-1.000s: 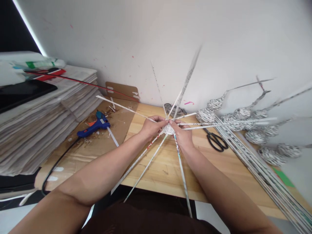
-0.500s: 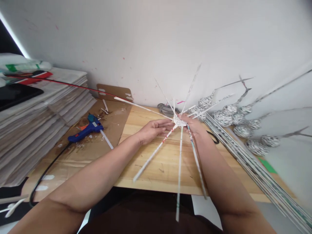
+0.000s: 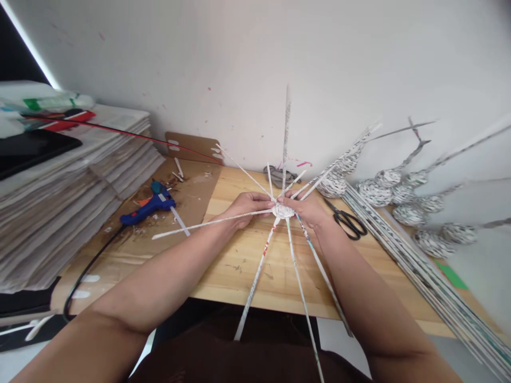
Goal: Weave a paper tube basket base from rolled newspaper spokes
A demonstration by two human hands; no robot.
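A small round weave of rolled paper strips [image 3: 283, 211] is held between both hands above the wooden table. Long paper tubes [image 3: 257, 276] spread from it like spokes, several toward me and others toward the wall. My left hand [image 3: 248, 208] pinches its left edge, thumb on top and the other fingers partly hidden behind. My right hand [image 3: 306, 210] grips the right side, its thumb near the upper rim and its fingers underneath. Both thumbs come close together at the far side of the weave.
Black scissors [image 3: 350, 223] lie right of my right hand, beside a bundle of paper tubes [image 3: 403, 260]. Woven paper balls [image 3: 375, 192] stand along the wall. Left are a blue glue gun [image 3: 149, 207] on cardboard [image 3: 187, 186] and a tall newspaper stack [image 3: 120, 159].
The weave has turned counterclockwise, swinging its spokes round. My left hand has closed onto its edge, and the scissors now show more fully beside my right arm.
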